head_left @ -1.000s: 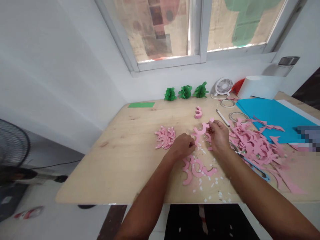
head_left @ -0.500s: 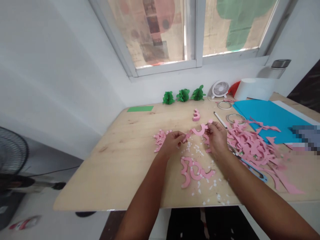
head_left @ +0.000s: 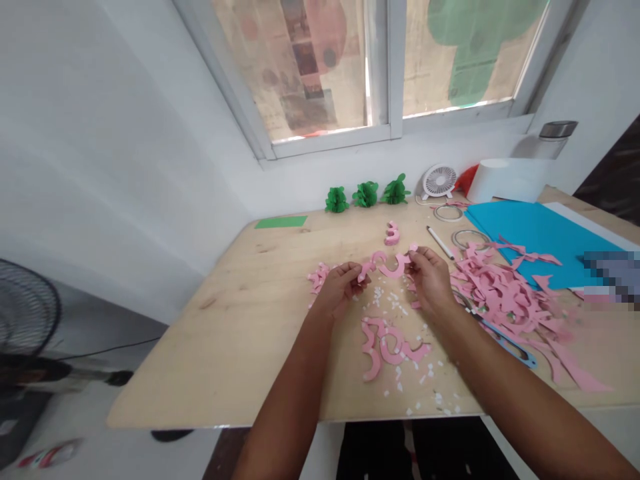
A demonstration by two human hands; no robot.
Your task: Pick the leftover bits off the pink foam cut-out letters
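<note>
A chain of curved pink paper pieces (head_left: 395,267) stretches between my two hands above the table. My left hand (head_left: 341,285) pinches its left end, and my right hand (head_left: 429,275) pinches the right end. Below them lie joined pink paper curves (head_left: 391,345) among tiny white paper bits (head_left: 395,303). A small pile of pink cutouts (head_left: 318,277) is partly hidden behind my left hand. Farther back sits a stack of pink wavy cutouts (head_left: 393,233). Some pink pieces beside my right hand are partly covered by it.
Pink scraps (head_left: 505,287) heap on the right, with a blue-handled cutting tool (head_left: 510,343) partly under them. Beyond are a pen (head_left: 441,243), tape rolls (head_left: 471,240), blue sheets (head_left: 530,227) and a small white fan (head_left: 439,181). Green paper ornaments (head_left: 367,194) line the wall; a green strip (head_left: 281,222) lies left.
My hands have drawn slightly left, and the pink chain between them now shows more of its curves, with an arch rising near the left hand. Other things on the table stay put.
</note>
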